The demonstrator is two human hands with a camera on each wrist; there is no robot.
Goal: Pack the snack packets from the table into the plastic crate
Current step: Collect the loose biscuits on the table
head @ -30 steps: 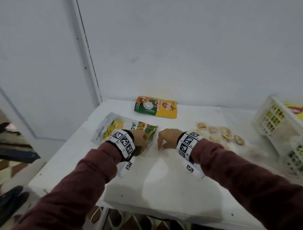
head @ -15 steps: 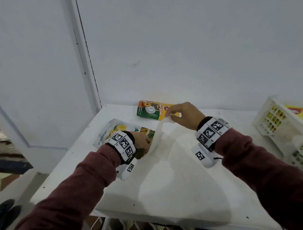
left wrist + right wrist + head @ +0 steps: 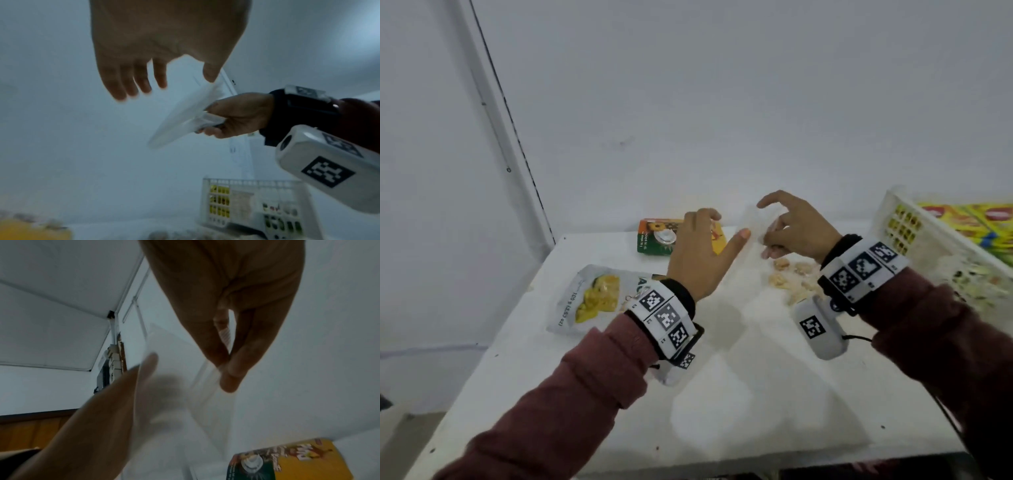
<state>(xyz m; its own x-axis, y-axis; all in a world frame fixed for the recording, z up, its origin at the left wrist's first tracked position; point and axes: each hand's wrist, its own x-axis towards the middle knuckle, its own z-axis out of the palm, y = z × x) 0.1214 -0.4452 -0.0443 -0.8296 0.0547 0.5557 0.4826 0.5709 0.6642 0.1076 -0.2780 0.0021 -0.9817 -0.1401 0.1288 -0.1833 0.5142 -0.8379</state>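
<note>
Clear plastic bag [image 3: 185, 113] sits pinched between the right hand's [image 3: 796, 229] thumb and fingers [image 3: 232, 369] at centre frame, likely to open it. The left hand [image 3: 698, 253], fingers spread, touches its edge. Below, snack packets [image 3: 599, 298] lie on the desk [image 3: 722, 411]; the crate [image 3: 914, 240] waits at right.

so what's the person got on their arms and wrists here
Both arms wear dark red knitted sleeves. The left wrist carries a black band topped by a white strip of square black-and-white markers. The right wrist has the same, plus a rounded white camera pod below with one marker and a thin black cable.
</note>
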